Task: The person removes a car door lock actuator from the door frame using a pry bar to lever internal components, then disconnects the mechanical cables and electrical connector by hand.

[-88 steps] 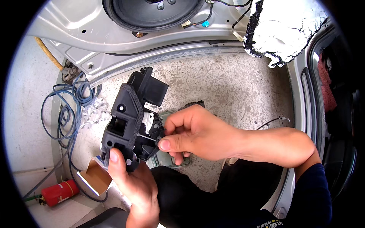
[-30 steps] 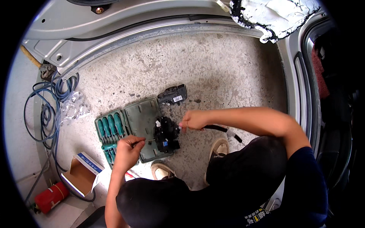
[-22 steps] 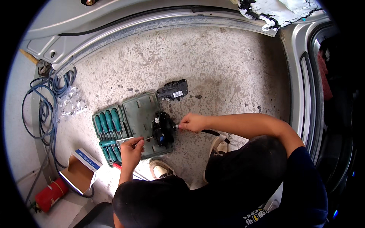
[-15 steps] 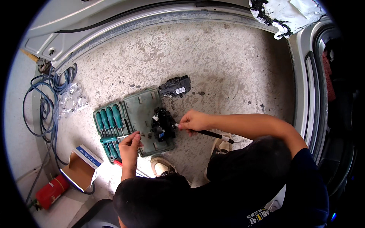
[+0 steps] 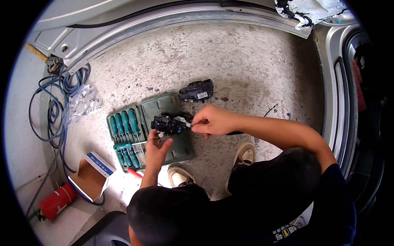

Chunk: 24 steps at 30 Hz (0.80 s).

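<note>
Over the green tool case, my left hand (image 5: 158, 151) holds a black door lock mechanism (image 5: 166, 124) by its near side, the fingers curled under it and the thumb out to the right. A pale fitting and a small blue part show on the mechanism's right side. At that side my right hand (image 5: 211, 121) is closed in a pinch on the end of a black cable (image 5: 235, 133). The cable runs right, mostly hidden beneath my forearm. Fingertips cover the spot where cable and mechanism meet, so I cannot tell whether they are joined.
The opened green case (image 5: 186, 152) holds several teal screwdrivers (image 5: 125, 121), one lying crosswise. Beyond it lies a second black lock unit (image 5: 197, 91). At left are a coiled hose (image 5: 53, 106), clear plastic bag (image 5: 84, 102), opened carton (image 5: 89, 176) and red extinguisher (image 5: 57, 201). A car door frames the far side.
My left hand has moved to the mechanism and taken hold of it; it is now raised and turned. My right hand has shifted slightly up, keeping the cable's end against the mechanism's right side.
</note>
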Motion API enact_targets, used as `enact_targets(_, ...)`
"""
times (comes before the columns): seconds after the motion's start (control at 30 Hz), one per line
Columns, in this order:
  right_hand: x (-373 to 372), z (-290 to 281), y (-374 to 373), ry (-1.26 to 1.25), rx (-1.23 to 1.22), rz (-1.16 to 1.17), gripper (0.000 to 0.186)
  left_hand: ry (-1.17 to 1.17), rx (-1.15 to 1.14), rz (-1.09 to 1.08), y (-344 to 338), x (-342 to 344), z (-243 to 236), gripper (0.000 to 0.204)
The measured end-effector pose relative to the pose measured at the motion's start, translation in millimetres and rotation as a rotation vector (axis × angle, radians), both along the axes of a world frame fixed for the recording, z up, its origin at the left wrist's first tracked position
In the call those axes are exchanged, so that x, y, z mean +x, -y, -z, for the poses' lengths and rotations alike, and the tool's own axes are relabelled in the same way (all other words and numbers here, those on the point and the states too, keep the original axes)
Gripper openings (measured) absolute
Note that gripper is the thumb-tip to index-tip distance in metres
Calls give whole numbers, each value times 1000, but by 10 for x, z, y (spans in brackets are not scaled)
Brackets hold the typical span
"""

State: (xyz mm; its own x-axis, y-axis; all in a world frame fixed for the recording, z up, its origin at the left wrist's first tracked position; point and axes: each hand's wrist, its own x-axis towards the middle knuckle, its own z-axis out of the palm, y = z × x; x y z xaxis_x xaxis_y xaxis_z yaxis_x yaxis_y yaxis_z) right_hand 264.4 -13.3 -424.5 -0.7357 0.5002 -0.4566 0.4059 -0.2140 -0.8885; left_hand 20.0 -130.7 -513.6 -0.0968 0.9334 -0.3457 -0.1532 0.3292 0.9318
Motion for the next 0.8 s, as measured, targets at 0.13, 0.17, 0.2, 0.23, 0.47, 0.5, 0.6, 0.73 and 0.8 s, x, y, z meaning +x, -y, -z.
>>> enact_targets(0.13,-30,-224,-48,-37,24,9,20,11,98,39,-59,80,-102,57)
enact_targets(0.17,-43,-269,-55,-58,33,0,20,-23,159,1,-65,84,-105,56)
enact_targets(0.2,-37,-300,-65,-78,41,-4,20,-54,219,-33,-92,116,-160,55)
enact_targets(0.23,-33,-330,-76,-97,50,-8,20,-92,197,-88,-95,130,-253,53)
enact_targets(0.47,10,-398,-133,-150,15,72,17,-595,616,-208,-244,-36,-623,25)
enact_targets(0.5,-2,-402,-129,-135,0,73,18,-604,621,-189,-265,-37,-687,22)
enact_targets(0.6,-32,-445,-91,-111,-15,54,19,-613,637,-158,-306,-17,-770,14)
enact_targets(0.73,-29,-458,-27,-113,-12,51,19,-583,644,-185,-309,-1,-770,12)
enact_targets(0.8,-27,-482,0,-95,-6,43,18,-576,641,-185,-302,4,-765,11)
